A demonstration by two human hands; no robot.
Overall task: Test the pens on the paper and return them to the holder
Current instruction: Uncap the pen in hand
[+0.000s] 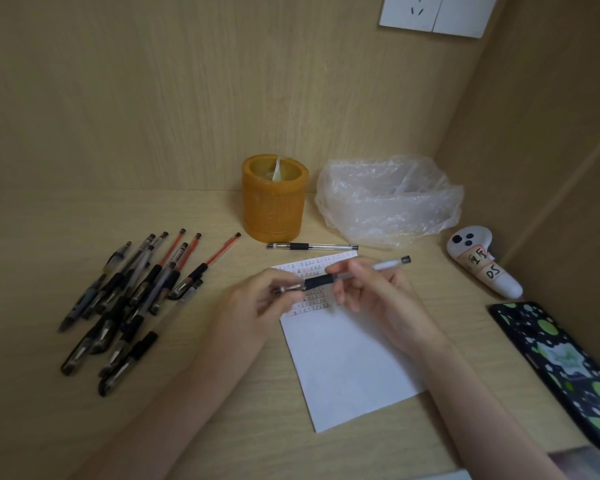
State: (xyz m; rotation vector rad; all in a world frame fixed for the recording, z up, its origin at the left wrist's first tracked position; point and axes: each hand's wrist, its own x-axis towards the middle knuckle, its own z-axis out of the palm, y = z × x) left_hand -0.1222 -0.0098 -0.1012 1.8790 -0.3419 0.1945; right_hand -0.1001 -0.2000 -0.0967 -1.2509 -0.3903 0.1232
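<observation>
Both hands hold one clear pen with a black grip (321, 281) level above the white paper (347, 362). My right hand (371, 292) grips the barrel; my left hand (257, 303) pinches the tip end, where a cap (288, 289) seems to sit. Rows of small black and red marks cover the paper's top part. The orange cylindrical holder (274, 199) stands behind the paper, a white scrap inside it. One more black-grip pen (310, 246) lies between holder and paper. A heap of several black and red pens (136, 292) lies at the left.
A crumpled clear plastic bag (388, 199) sits right of the holder. A white controller with a handwritten label (482, 265) and a phone in a black, green-spotted case (561, 368) lie at the right. Wooden walls close in behind and at the right.
</observation>
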